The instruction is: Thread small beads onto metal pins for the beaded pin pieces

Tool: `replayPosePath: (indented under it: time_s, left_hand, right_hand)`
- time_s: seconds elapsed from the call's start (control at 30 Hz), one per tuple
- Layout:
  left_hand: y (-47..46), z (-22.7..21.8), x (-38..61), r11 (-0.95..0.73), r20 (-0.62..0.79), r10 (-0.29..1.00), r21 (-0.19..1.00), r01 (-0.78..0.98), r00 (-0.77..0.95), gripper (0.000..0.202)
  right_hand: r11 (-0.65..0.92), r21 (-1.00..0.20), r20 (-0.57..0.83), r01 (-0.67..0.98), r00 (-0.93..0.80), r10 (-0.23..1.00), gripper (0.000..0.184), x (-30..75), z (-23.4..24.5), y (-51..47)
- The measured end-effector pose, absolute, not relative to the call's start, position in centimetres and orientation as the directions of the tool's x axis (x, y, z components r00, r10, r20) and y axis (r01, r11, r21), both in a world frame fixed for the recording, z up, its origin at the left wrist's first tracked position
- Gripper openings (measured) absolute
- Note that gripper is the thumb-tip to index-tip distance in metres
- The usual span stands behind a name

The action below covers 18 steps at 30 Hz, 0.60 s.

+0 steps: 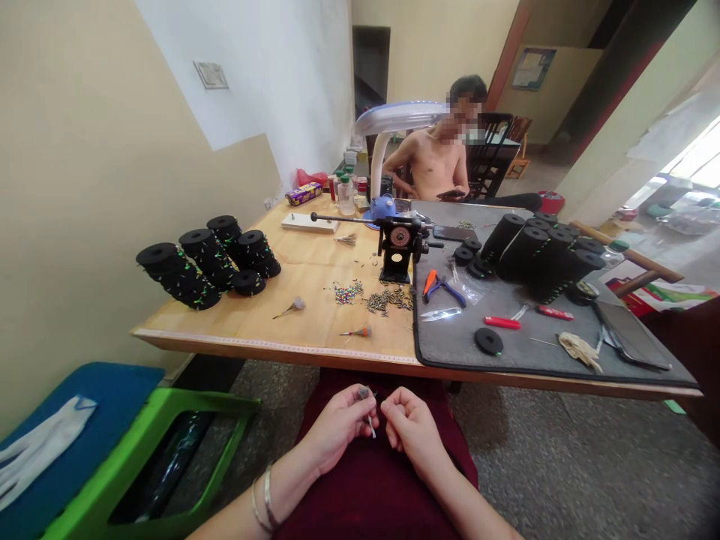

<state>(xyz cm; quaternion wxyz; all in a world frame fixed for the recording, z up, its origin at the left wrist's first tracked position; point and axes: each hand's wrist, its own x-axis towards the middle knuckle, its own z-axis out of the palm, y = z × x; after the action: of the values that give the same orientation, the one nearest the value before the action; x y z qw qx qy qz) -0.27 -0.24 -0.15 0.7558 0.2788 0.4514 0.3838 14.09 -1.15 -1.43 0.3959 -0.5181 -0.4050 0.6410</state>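
Note:
Over my dark red lap, my left hand point(349, 417) is closed on a small slim piece point(372, 429), grey at the upper end and pale at the lower. Just to its right my right hand point(415, 429) is pinched, thumb against fingers; anything in that pinch is too small to make out. The two hands are close but apart. Past them, near the table's front edge, lie a small bundle with an orange band point(358, 331) and a similar tufted bundle point(291, 307). Behind these are a pile of coloured beads point(347, 292) and a pile of small metallic parts point(388, 300).
Stacks of black foam spools point(180, 274) stand on the left of the wooden table, more spools point(526, 247) on the grey mat point(450, 341). A black hand-cranked device point(397, 251), pliers point(444, 289), scissors point(441, 314) and a lamp point(382, 142) are there. A person sits opposite with a phone.

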Motion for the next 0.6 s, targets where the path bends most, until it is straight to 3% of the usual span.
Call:
replayPosePath:
  time_s: [0.2,0.6]
  left_hand:
    - [-0.22,-0.52,-0.26,0.482,-0.416,0.871,0.828,-0.287,0.261,0.023]
    - [-0.22,-0.62,-0.48,0.554,-0.467,0.829,0.756,-0.349,0.307,0.023]
  right_hand:
    - [-0.381,-0.922,-0.365,-0.070,-0.178,0.914,0.035,13.94,-1.69,-1.13]
    - [-0.394,-0.917,-0.377,-0.054,-0.198,0.905,0.036,13.72,-1.29,-1.09]
